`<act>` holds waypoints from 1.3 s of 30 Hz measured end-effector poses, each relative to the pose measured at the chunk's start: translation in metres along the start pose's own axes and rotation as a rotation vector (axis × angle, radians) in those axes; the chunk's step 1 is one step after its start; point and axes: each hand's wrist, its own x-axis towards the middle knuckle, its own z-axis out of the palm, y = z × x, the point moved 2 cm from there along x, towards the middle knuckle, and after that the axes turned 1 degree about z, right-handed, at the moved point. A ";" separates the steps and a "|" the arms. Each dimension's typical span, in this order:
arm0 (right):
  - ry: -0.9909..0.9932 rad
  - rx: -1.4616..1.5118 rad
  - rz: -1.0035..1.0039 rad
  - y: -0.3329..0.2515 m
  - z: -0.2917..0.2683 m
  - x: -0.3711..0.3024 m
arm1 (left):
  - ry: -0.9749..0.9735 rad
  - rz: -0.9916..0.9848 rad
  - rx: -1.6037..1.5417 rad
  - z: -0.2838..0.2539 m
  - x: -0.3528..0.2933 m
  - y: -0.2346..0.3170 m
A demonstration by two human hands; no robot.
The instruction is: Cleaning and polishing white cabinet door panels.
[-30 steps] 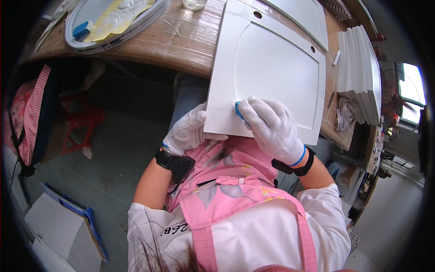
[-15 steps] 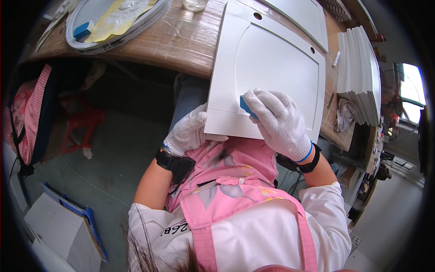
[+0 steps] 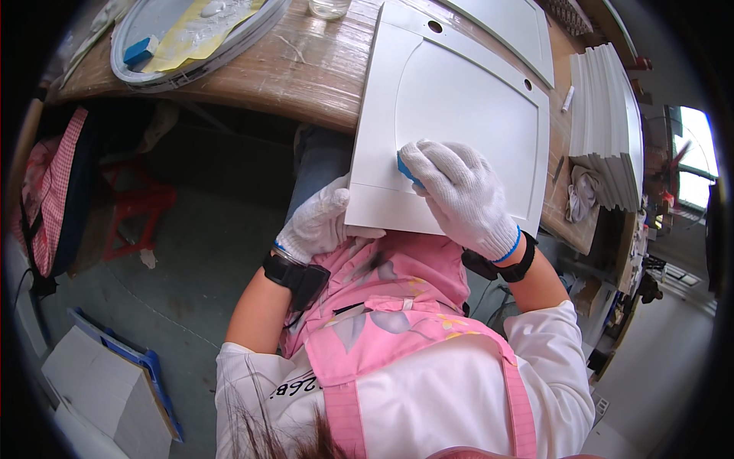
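Observation:
A white door panel (image 3: 466, 99) with a recessed, curved-edge centre lies partly on the table, its near edge over my lap. My right hand (image 3: 462, 191), in a white knit glove, is closed around a small blue block (image 3: 407, 170) and presses it to the panel beside the curved groove's lower end. My left hand (image 3: 321, 218), gloved too, holds the panel's near left corner, thumb along the side edge and fingers partly hidden below it.
A round lid (image 3: 191, 75) on the wooden table (image 3: 321, 69) carries yellow paper with white paste and another blue block (image 3: 139, 51). A glass jar (image 3: 329, 8) stands nearby. Stacked white panels (image 3: 604, 122) and a crumpled cloth (image 3: 583, 191) are on the right; a red stool (image 3: 134, 214) is below left.
My right hand has slid a little left and away from me along the panel with the blue block. My left hand stays at the corner.

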 end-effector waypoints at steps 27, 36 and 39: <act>-0.091 0.012 0.006 -0.001 -0.010 -0.010 | 0.009 0.008 0.043 0.005 0.001 0.001; 0.083 0.278 0.250 0.005 -0.039 -0.015 | 0.043 -0.002 0.053 0.006 0.003 0.001; 0.101 0.277 0.296 0.002 -0.034 -0.018 | -0.005 -0.006 0.016 -0.001 0.003 -0.001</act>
